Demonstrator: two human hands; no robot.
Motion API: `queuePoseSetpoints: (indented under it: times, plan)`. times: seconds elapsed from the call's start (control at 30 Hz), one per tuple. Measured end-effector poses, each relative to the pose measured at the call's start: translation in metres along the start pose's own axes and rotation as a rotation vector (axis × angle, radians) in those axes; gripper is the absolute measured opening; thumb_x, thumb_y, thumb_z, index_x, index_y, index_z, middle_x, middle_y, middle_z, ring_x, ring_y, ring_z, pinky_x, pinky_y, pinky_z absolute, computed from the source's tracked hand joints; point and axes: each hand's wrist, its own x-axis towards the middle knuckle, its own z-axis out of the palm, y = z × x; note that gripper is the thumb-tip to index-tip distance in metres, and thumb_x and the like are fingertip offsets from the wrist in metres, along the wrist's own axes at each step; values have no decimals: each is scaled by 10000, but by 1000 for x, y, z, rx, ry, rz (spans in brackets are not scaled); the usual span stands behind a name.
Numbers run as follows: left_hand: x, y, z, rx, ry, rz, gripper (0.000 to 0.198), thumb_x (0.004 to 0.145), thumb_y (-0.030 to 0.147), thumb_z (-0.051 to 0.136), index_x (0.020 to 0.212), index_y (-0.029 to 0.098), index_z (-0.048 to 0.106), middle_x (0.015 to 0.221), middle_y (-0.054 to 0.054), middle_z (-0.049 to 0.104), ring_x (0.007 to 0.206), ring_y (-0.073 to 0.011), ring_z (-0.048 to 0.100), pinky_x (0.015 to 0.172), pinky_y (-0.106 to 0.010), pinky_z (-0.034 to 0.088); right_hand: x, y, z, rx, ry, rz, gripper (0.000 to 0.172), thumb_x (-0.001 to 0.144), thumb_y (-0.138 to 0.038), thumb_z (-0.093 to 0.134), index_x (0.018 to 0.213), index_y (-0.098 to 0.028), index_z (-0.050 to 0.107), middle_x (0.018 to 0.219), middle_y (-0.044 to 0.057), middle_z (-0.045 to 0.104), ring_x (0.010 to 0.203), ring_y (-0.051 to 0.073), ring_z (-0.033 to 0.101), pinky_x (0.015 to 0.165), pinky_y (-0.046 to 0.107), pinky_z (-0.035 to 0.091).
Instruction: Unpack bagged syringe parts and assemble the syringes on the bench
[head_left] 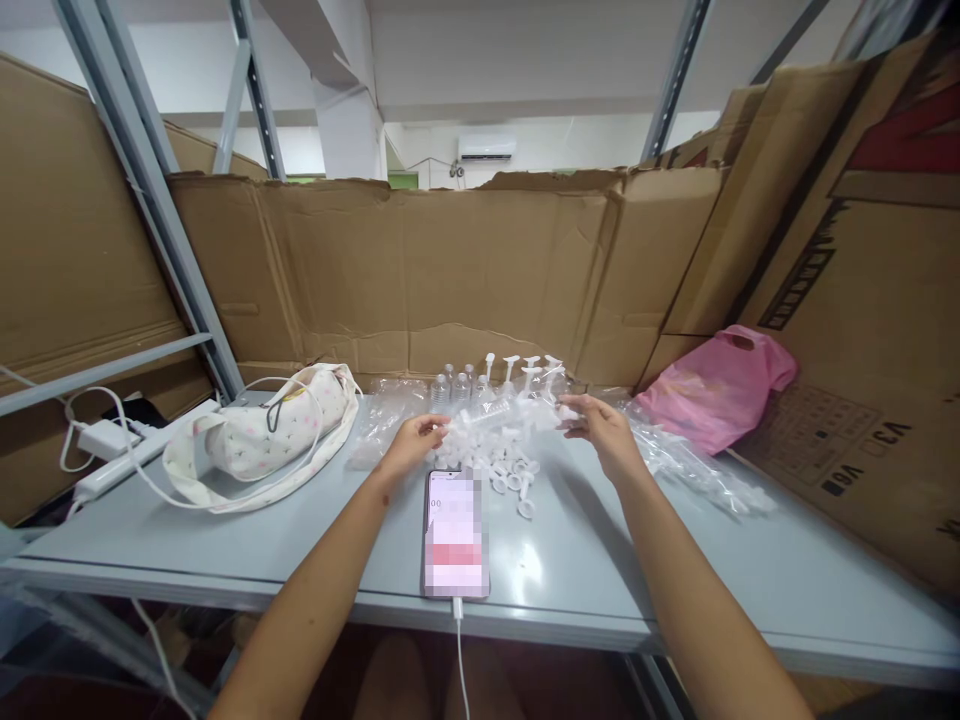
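Over the middle of the table, my left hand (417, 443) has its fingers curled together at the left side of a heap of clear and white plastic. My right hand (606, 428) pinches at the heap's right side, its thumb and fingertips against something whitish and blurred. What either hand grips is too small and see-through to name. Below and between them lie several loose white pump tops (504, 462). Behind stand several clear plastic bottles (460, 384), and to their right several bottles with white pump heads (531, 372).
A phone (454, 535) with a white charging cable lies at the front. Left are a white patterned fabric bag (262, 440), clear plastic packaging (386, 415) and a power strip (142, 455). Right are a pink plastic bag (712, 390) and clear wrapping (694, 465). Cardboard (450, 260) walls the grey table (322, 545).
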Motion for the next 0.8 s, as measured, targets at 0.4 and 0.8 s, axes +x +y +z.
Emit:
queuePoseSetpoints:
  times: [0.4,0.8]
  plan:
    - [6,-5,0,-70,51,-9,239,681,250,638,877,116,658,722,-27,614,607,-97,549,661,-241,424,0,-6,-7,307,-5,35,410,509,-302,817,879,-199,674,850,35,696,735,126,629,681,255,526]
    - [9,-12,1,-96,73,-37,212,683,206,635,871,109,650,636,-6,592,565,-88,548,613,-226,420,6,-1,-17,88,334,-134,307,583,-396,735,757,-176,611,701,-31,610,460,59,538,394,173,391]
